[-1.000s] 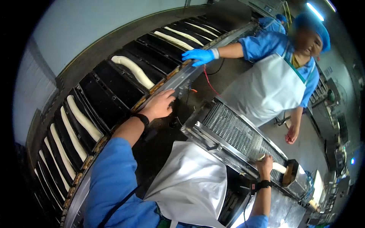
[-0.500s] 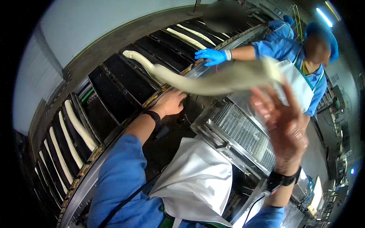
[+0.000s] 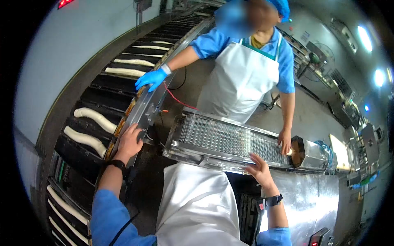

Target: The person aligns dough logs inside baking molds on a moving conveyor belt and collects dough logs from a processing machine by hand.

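Observation:
My left hand (image 3: pixel 130 142) rests on the metal rail beside the row of black trays (image 3: pixel 78 158), fingers apart and holding nothing. Two thick dough strips, an upper one (image 3: pixel 95 117) and a lower one (image 3: pixel 85 140), lie in neighbouring trays just left of it. My right hand (image 3: pixel 259 170) is over the near edge of the mesh conveyor (image 3: pixel 217 133), its fingers spread and empty. At the conveyor's right end, a small piece of dough (image 3: pixel 290 151) shows at the machine's outlet (image 3: pixel 298 151), by the co-worker's bare hand.
A co-worker (image 3: pixel 250 74) in a white apron stands across the conveyor, with a blue-gloved hand (image 3: pixel 152 79) on the rail. More dough strips (image 3: pixel 67 205) lie in trays at the lower left. A steel table (image 3: pixel 305 201) is at the lower right.
The dough strip that swung from my right hand has left it, and a second strip lies beside the first. My right hand is back over the conveyor. The co-worker's bare hand has reached the outlet.

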The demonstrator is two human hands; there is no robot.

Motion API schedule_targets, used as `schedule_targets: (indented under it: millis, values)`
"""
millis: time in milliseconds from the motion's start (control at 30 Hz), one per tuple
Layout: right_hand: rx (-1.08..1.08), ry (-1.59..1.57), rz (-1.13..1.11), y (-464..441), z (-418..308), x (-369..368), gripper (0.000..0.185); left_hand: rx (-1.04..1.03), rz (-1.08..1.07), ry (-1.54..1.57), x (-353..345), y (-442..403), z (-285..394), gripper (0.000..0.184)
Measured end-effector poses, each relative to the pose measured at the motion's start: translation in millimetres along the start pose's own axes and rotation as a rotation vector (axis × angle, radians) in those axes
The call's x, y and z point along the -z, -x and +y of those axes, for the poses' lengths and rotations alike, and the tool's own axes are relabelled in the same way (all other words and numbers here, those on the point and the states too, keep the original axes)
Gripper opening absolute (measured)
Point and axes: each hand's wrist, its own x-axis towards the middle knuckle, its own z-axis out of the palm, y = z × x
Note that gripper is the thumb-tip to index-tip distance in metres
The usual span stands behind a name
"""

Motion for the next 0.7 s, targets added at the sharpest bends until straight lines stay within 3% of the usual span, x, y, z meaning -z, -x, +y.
schedule_targets:
  millis: [67, 133, 233, 300, 400, 600, 633, 700]
  values:
    - [-0.071, 0.372, 0.219, 25, 16, 22, 0.063, 0.076, 0.018, 0.050, 3, 5, 7, 0.039]
    - [0.110, 0.787, 0.369, 38, 90, 65, 0.064, 0.068, 0.060, 0.098, 31, 16, 22, 0.037]
    - [-0.051, 0.850, 0.490, 58, 129, 96, 0.066, 0.058, 0.317, 0.143, 57, 31, 7, 0.036]
    - [-0.345, 0.793, 0.402, 56, 150, 115, 0.076, 0.192, 0.353, 0.075, 79, 43, -12, 0.042]
    - [-0.433, 0.969, 0.454, 49, 153, 109, 0.084, 0.373, 0.318, -0.139, 75, 66, -39, 0.044]
    - [-0.424, 0.946, 0.478, 21, 163, 115, 0.092, 0.474, 0.502, -0.150, 71, 62, -20, 0.038]
    - [-0.433, 0.955, 0.475, 17, 165, 118, 0.094, 0.479, 0.507, -0.152, 78, 59, -4, 0.038]
    - [-0.442, 0.974, 0.474, 15, 166, 121, 0.095, 0.673, 0.197, -0.148, 91, 56, 24, 0.039]
